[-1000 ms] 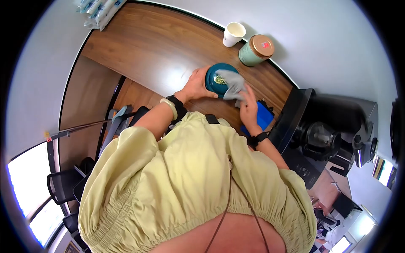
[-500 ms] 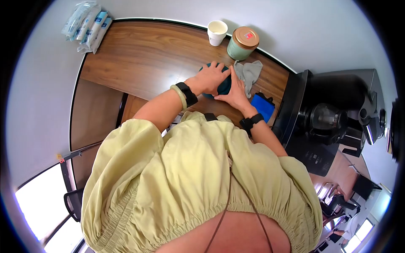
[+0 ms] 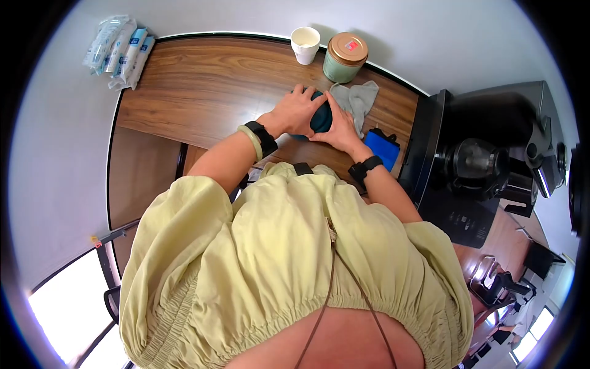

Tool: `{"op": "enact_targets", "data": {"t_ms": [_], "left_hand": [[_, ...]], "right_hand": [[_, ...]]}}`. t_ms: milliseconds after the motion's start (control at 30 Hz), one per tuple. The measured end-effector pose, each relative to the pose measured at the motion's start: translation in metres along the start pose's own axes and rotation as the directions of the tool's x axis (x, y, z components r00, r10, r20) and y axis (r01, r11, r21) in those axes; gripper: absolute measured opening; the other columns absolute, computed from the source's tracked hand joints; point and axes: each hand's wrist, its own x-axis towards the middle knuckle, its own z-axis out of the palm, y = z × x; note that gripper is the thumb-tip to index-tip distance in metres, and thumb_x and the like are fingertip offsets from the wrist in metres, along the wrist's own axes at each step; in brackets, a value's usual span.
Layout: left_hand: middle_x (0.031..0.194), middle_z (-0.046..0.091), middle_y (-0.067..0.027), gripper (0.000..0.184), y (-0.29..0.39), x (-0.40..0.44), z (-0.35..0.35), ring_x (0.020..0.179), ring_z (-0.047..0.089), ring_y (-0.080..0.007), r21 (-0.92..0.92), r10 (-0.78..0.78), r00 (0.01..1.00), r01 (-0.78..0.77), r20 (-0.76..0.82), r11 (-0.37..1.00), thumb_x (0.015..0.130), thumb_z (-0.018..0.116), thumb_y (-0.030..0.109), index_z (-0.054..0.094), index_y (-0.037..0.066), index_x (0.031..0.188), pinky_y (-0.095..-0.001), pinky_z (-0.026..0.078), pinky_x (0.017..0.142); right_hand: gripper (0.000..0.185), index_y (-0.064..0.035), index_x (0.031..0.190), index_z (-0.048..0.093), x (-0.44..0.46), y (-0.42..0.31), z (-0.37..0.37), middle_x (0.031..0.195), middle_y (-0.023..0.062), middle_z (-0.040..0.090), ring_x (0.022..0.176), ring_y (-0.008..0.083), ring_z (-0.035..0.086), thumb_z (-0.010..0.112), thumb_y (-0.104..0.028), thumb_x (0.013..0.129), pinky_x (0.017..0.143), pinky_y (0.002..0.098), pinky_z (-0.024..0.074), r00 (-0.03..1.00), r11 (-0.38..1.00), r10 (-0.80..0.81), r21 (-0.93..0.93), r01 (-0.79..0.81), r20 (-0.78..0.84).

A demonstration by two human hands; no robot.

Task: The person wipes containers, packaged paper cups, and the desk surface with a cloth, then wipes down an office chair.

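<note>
Both hands are round a dark teal round object [image 3: 321, 117] on the wooden surface. My left hand [image 3: 295, 112] lies over its left part, with the fingers curved across the top. On the right side, my right hand [image 3: 339, 130] grips it between thumb and fingers. The hands hide much of the object. A crumpled grey cloth [image 3: 358, 99] lies on the surface just beyond my right hand, touched by neither palm. A blue item with a black clip [image 3: 382, 149] is to the right of that hand.
Behind the hands, a white paper cup [image 3: 305, 49] and a green canister with a copper lid [image 3: 346, 58] stand along the wall on the wooden counter [image 3: 203, 80]. Plastic packs [image 3: 126, 54] are at the far left. A black coffee machine [image 3: 476, 160] stands at the right.
The grey cloth has left my right hand and now lies on the counter. Both hands have closed round the teal object, whose patterned top was visible before. The view has shifted.
</note>
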Motion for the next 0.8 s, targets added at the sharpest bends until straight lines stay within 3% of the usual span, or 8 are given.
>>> {"op": "enact_targets", "data": {"t_ms": [333, 433, 533, 667, 800], "left_hand": [[0.128, 0.053, -0.0165, 0.09, -0.007, -0.012, 0.006, 0.108, 0.052, -0.0404, 0.022, 0.028, 0.99, -0.026, -0.139, 0.999, 0.056, 0.08, 0.042, 0.049, 0.013, 0.136, -0.0468, 0.054, 0.084], [0.126, 0.053, -0.017, 0.087, -0.001, -0.012, 0.009, 0.106, 0.053, -0.0399, 0.039, 0.02, 0.984, -0.013, -0.176, 0.999, 0.06, 0.076, 0.045, 0.049, 0.011, 0.135, -0.0466, 0.054, 0.081], [0.123, 0.054, -0.0193, 0.086, 0.001, -0.009, 0.01, 0.105, 0.054, -0.0403, 0.062, 0.0, 0.984, 0.012, -0.177, 0.998, 0.062, 0.073, 0.047, 0.049, 0.008, 0.134, -0.0467, 0.055, 0.079], [0.119, 0.054, -0.0228, 0.087, -0.001, -0.005, 0.017, 0.102, 0.055, -0.0412, 0.034, -0.054, 0.986, 0.06, -0.159, 0.998, 0.062, 0.072, 0.048, 0.048, 0.006, 0.134, -0.0467, 0.055, 0.077], [0.117, 0.055, -0.0243, 0.087, 0.001, -0.006, 0.025, 0.102, 0.056, -0.042, 0.014, -0.099, 0.958, 0.106, -0.27, 0.994, 0.06, 0.073, 0.047, 0.048, 0.005, 0.133, -0.0463, 0.055, 0.078]], "right_hand": [[0.125, -0.0141, 0.153, 0.019, 0.0, 0.009, 0.0, 0.15, 0.0117, 0.039, 0.139, 0.0302, 0.036, 0.09, -0.042, 0.053, 0.11, 0.0541, 0.0244, 0.999, 1.0, 0.015, -0.013, -0.014, 0.051], [0.127, -0.0148, 0.152, 0.021, 0.0, 0.004, 0.02, 0.15, 0.0111, 0.037, 0.14, 0.0322, 0.034, 0.091, -0.044, 0.05, 0.11, 0.0547, 0.0256, 0.993, 0.998, -0.025, -0.066, 0.017, -0.118], [0.128, -0.0152, 0.151, 0.023, 0.001, 0.006, 0.029, 0.151, 0.0107, 0.036, 0.14, 0.0334, 0.033, 0.092, -0.046, 0.047, 0.109, 0.0553, 0.0266, 0.988, 0.996, -0.009, 0.081, 0.022, -0.152], [0.128, -0.0139, 0.15, 0.023, 0.001, 0.004, 0.027, 0.15, 0.0127, 0.036, 0.14, 0.0323, 0.033, 0.093, -0.044, 0.048, 0.11, 0.0529, 0.0264, 0.991, 0.996, -0.001, 0.092, 0.014, -0.136], [0.127, -0.0123, 0.151, 0.022, 0.002, -0.007, 0.021, 0.15, 0.0155, 0.036, 0.14, 0.0328, 0.033, 0.093, -0.041, 0.05, 0.112, 0.0487, 0.0253, 0.995, 0.998, 0.034, 0.056, -0.029, -0.095]]}}
